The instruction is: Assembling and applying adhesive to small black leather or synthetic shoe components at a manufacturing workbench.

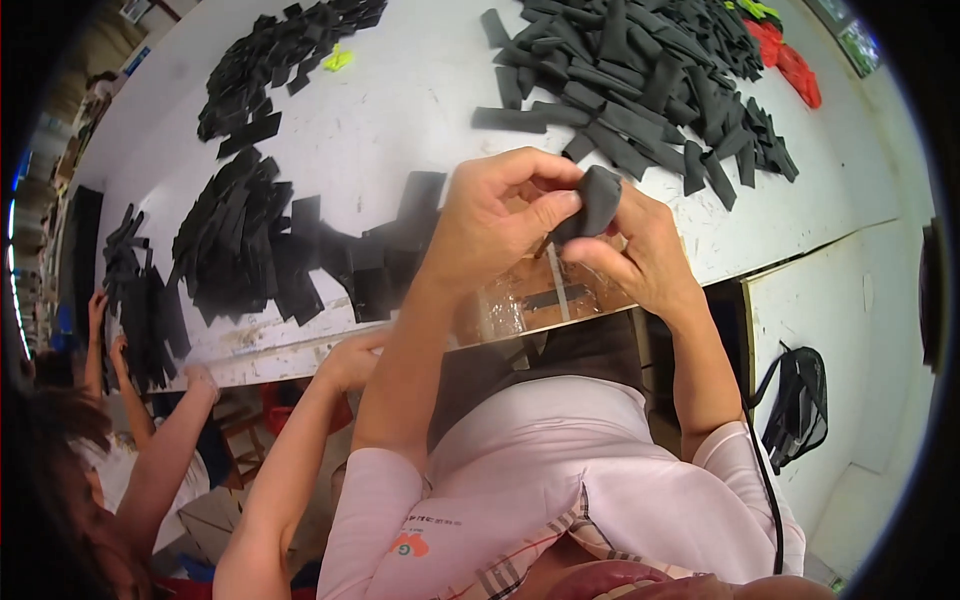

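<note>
The fabric piece (599, 202) in hand is charcoal grey, the heaped pieces (655, 85) likewise, the strips (228, 250) black, the surface (420, 95) white, the bundle (797, 80) red, the scrap (338, 58) neon yellow-green, the shirt (500, 440) pale pink with beige-and-dark plaid trim (500, 573).

Between my left grip (500, 215) and my right grip (645, 250) I have one small dark grey fabric piece (593, 205), matt and smooth on the face I see. It is curved rather than flat, bulging outward, with a rounded upper end. I hold it raised above the worktop (400, 110), leaning, its top toward the right. My left thumb presses its left side; my right fingers cover its right edge, hiding its back from view.
</note>
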The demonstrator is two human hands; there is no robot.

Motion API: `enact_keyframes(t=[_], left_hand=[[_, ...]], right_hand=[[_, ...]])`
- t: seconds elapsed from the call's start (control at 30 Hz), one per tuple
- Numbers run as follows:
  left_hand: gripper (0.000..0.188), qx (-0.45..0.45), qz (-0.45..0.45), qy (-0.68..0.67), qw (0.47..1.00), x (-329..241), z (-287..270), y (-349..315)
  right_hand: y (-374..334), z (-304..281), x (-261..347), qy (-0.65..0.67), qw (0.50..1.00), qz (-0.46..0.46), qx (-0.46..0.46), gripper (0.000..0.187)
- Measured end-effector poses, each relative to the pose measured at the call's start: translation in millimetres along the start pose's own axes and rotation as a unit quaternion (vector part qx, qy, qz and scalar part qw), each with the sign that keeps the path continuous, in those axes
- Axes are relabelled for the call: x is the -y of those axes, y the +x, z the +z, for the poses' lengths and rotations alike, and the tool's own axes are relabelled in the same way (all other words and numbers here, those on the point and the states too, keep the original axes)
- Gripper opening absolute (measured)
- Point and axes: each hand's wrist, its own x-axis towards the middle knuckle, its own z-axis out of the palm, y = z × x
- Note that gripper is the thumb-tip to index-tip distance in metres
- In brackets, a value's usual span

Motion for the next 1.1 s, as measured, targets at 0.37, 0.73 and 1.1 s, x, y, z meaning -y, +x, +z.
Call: enact_keyframes(t=[0.37,0.73,1.1], left_hand=[[0.008,-0.146,0.072,0.011,0.987,10,3,-14],[0.008,-0.201,0.078,-0.044,0.975,18,15,-13],[0.024,-0.172,0.094,-0.046,0.979,13,30,-20]], right_hand=[[26,-17,4,-0.171,0.977,-0.063,0.11,0.025],[18,-5,-5,-0.103,0.992,-0.023,0.064,0.029],[27,-40,-38,0.033,0.979,-0.022,0.198,0.032]])
